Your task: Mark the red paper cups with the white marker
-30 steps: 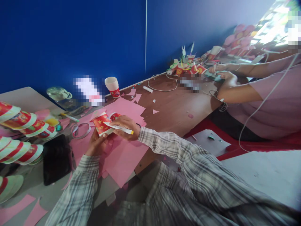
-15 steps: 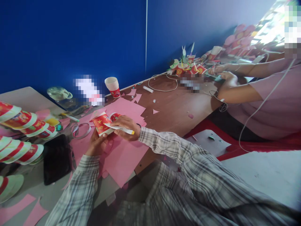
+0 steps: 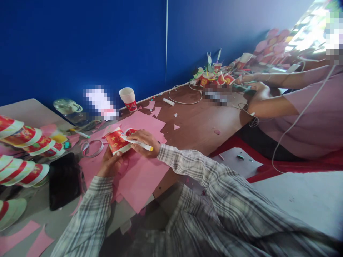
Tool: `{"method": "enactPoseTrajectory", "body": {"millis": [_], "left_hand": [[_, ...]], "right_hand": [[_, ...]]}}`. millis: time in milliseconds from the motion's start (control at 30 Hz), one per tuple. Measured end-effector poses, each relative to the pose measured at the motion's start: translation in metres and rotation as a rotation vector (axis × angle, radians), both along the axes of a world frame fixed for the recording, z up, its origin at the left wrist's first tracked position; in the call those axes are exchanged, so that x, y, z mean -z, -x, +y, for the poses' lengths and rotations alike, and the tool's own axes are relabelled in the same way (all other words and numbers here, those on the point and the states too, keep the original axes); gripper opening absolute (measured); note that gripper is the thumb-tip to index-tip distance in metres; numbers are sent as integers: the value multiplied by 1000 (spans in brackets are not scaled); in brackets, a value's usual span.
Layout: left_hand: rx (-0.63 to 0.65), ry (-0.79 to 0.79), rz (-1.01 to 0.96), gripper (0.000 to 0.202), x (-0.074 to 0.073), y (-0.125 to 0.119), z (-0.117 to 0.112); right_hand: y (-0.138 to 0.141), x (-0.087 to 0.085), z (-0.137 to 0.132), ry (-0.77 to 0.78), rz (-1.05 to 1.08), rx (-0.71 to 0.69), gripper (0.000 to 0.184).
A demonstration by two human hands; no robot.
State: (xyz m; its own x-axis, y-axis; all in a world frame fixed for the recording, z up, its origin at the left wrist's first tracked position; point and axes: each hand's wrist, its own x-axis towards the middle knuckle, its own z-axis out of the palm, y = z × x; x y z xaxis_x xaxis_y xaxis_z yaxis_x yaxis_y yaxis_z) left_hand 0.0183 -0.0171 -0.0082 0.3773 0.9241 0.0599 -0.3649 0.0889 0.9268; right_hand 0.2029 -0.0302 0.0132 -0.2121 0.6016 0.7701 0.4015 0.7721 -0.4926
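Because it looks like thin paper, the red cup (image 3: 116, 140) over the pink sheets (image 3: 144, 178) should handle as light and easily dented, so a loose hold near its rim seems safest. Above those sheets, the left hand (image 3: 110, 162) grasps the cup and the right hand (image 3: 147, 138) grips a slim, stiff-looking marker (image 3: 142, 144).
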Motion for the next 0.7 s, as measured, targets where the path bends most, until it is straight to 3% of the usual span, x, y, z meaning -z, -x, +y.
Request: {"method": "enactPoseTrajectory", "body": {"millis": [700], "left_hand": [[-10,-45,-7,56,2,1,1]], "right_hand": [[-1,-1,1,-8,-31,27,27]]}}
